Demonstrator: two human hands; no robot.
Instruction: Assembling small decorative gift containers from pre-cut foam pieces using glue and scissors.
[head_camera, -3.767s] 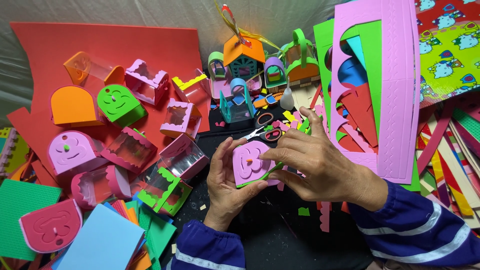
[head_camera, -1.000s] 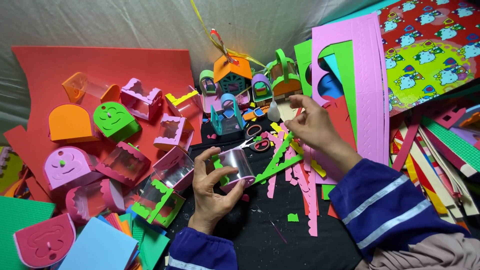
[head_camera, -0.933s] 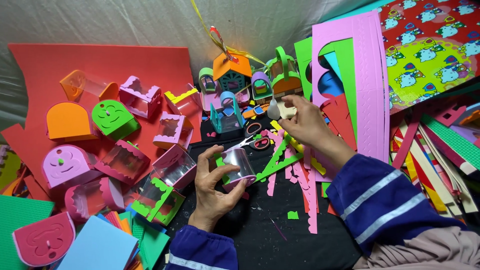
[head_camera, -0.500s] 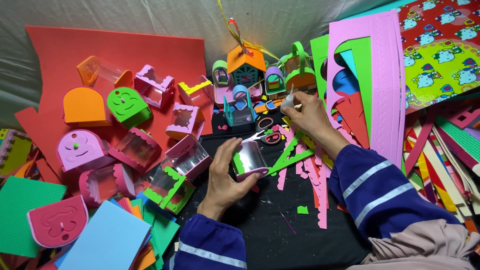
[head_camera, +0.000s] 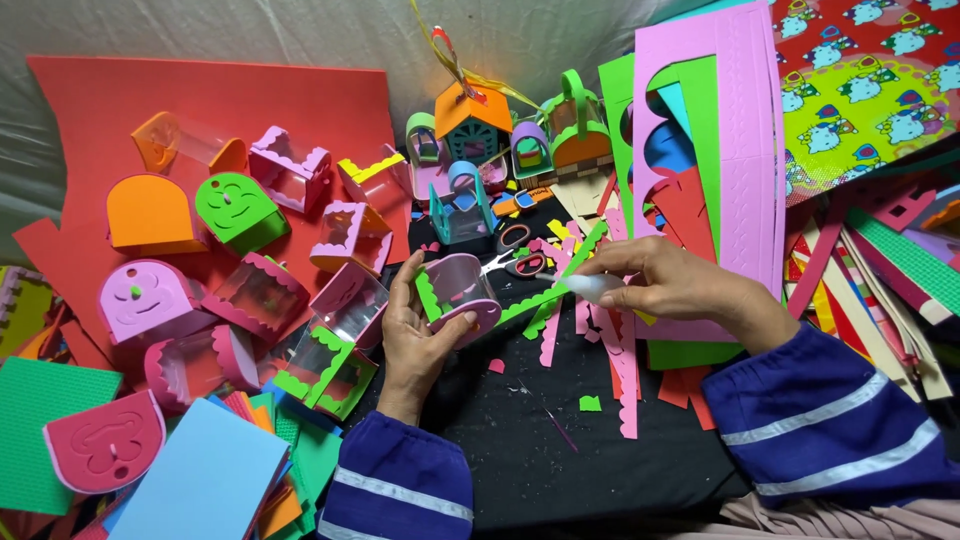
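Both hands are busy: my left hand (head_camera: 418, 335) grips the box (head_camera: 458, 293). My right hand (head_camera: 672, 282) has fetched the glue tube (head_camera: 592, 288) to its green strip (head_camera: 555, 280).

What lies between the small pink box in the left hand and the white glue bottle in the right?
In the head view, a green scalloped foam strip spans the gap from box to bottle.

A pink-and-clear box (head_camera: 458, 290) trimmed with a green scalloped strip (head_camera: 545, 290) is shown. Far left, a red foam sheet (head_camera: 210, 100) is seen; near left, a light blue sheet (head_camera: 205, 480). Far right, red paper (head_camera: 870, 70) is patterned with blue-green cartoon figures. Sleeves (head_camera: 830, 410) are navy with white stripes.
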